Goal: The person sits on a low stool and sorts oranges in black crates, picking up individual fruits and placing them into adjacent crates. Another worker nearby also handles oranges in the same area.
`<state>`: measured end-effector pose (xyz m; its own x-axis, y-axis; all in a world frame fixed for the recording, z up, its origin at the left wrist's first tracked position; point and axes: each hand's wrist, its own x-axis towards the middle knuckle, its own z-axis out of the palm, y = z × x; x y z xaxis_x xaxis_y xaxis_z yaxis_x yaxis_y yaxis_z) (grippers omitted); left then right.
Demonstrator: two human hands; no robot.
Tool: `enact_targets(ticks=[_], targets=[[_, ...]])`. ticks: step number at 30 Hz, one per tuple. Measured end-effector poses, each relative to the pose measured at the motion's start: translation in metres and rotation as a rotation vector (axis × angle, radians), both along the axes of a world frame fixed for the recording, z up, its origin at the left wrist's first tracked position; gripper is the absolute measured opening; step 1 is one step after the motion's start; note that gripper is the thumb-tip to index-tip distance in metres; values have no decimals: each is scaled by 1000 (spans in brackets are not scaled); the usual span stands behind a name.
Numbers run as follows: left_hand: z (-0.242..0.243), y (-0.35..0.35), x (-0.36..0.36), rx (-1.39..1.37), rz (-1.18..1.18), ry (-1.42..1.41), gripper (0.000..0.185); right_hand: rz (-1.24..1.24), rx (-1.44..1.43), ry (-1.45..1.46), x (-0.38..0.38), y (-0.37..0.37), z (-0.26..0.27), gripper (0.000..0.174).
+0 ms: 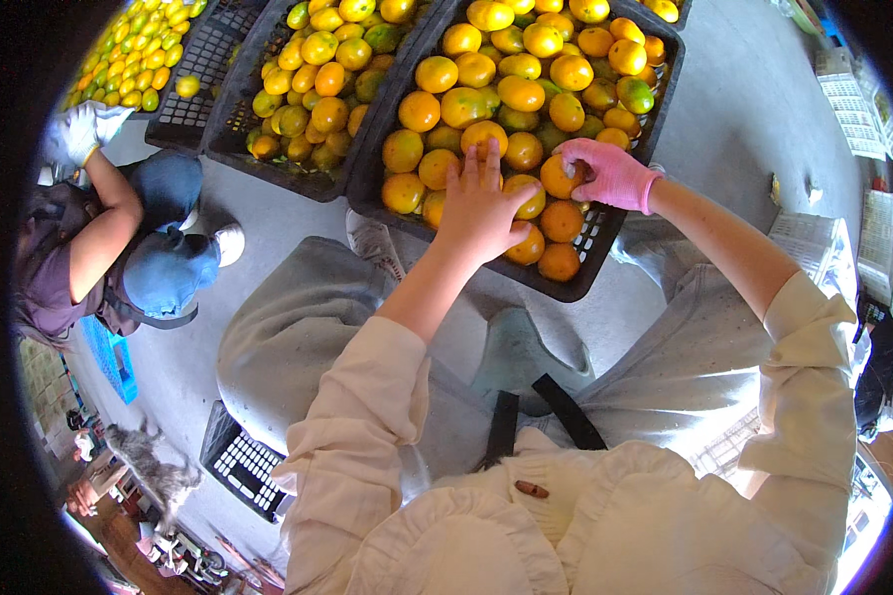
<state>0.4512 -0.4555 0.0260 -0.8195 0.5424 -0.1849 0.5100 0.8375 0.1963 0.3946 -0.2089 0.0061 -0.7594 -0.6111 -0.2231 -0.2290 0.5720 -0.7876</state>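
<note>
A black plastic crate (668, 93) full of orange and yellow-green citrus fruit stands in front of me, its near corner between my knees. My left hand (484, 199) is bare and rests on the near fruit with fingers spread. Its fingertips touch an orange fruit (482, 137), and the thumb lies over another fruit (525, 195). In a pink glove, my right hand (614, 177) grips an orange fruit (559, 177) between thumb and fingers at the crate's right side. Below that fruit, the perforated crate bottom shows beside several orange fruits (560, 222).
Left of my crate is a second black crate (268, 175) of fruit, then one holding a loose fruit (187, 86). A co-worker's gloved hand (82, 134) is farther left. A blue plastic stool (119, 364), grey cat (149, 461) and black crate (245, 461) lie lower left; white crates (852, 104) right.
</note>
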Motion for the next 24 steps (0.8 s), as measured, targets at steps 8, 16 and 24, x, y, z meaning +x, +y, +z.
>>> enact_targets(ticks=[8,16,24], targets=[[-2,-2,1,21,6,15,61,-163,34,-17,-5,-12,-1,37],[-4,-1,1,69,30,35,56,-201,217,-75,-8,-17,11,37],[-2,-4,1,30,-9,54,60,-93,390,-5,-6,-22,20,46]])
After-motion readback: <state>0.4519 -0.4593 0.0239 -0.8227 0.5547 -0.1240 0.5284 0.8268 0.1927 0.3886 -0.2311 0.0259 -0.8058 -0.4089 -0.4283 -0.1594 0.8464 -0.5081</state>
